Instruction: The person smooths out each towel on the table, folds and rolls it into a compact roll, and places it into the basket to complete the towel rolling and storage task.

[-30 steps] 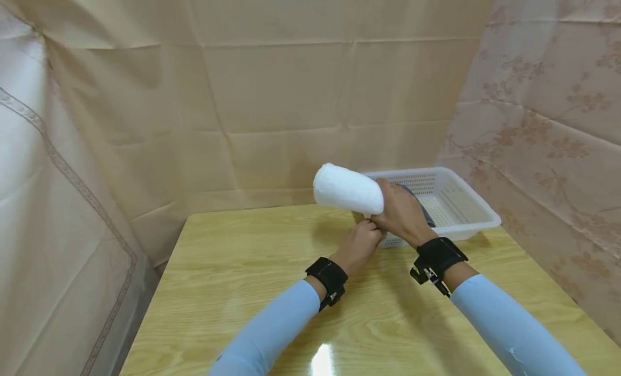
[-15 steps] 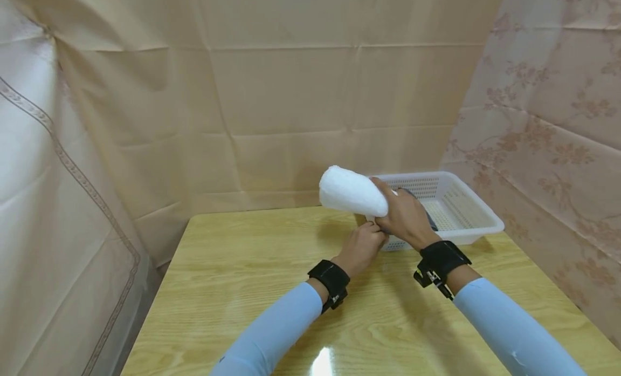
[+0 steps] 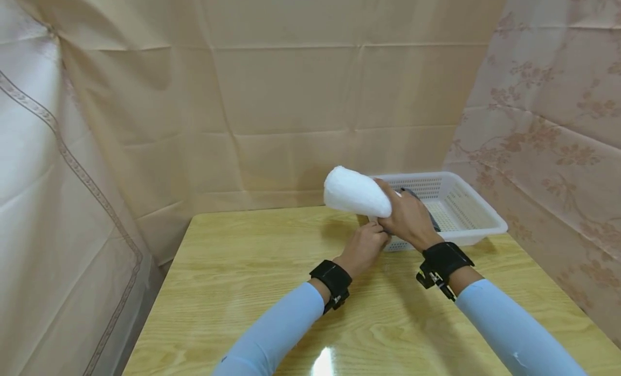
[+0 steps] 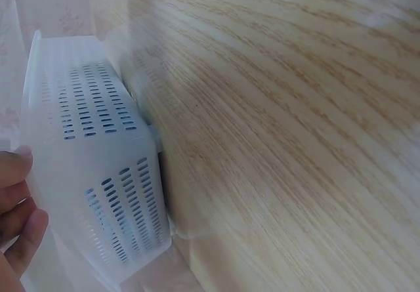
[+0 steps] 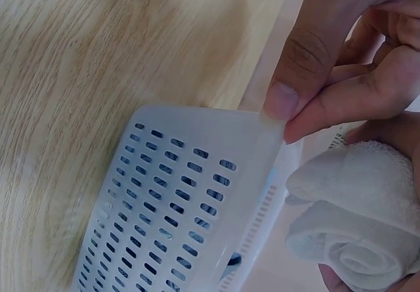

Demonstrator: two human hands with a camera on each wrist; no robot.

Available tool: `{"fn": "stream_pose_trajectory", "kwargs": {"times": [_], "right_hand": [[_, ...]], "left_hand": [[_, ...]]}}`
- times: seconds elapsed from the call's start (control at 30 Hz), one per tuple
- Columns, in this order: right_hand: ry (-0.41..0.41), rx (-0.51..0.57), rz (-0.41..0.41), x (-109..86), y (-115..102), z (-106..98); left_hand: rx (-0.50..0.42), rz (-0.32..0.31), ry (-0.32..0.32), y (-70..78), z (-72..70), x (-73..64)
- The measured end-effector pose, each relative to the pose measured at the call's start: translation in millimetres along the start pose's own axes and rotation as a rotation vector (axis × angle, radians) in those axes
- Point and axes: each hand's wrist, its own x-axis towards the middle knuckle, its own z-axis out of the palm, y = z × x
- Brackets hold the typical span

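In the head view my right hand (image 3: 409, 217) grips a rolled white towel (image 3: 358, 192) above the near left corner of a white plastic basket (image 3: 473, 233). The towel's spiral end (image 5: 357, 256) shows in the right wrist view. My left hand (image 3: 361, 249) pinches the basket's rim at that corner; its thumb and forefinger close on the edge in the right wrist view. Inside the basket lies something dark grey (image 3: 433, 220), mostly hidden behind my right hand.
The basket stands on a wood-grain table (image 3: 262, 279) near its back right. A beige cloth (image 3: 291, 95) hangs behind, and a pink floral cloth (image 3: 558, 149) hangs along the right side.
The whole head view has shifted slightly. My right hand and the towel have drifted a little right, and the towel slants slightly more. My left hand stays at the rim.
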Motion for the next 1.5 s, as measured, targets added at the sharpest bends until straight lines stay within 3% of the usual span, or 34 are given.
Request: {"fn": "stream_pose_trajectory", "kwargs": {"times": [1.03, 1.5], "right_hand": [[-0.040, -0.030, 0.079, -9.1, 27, -8], [0.011, -0.031, 0.088, -16.1, 40, -12]], "left_hand": [[-0.100, -0.022, -0.042, 0.9, -2.9, 2.2], [-0.044, -0.009, -0.048, -1.5, -2.3, 2.2]]}}
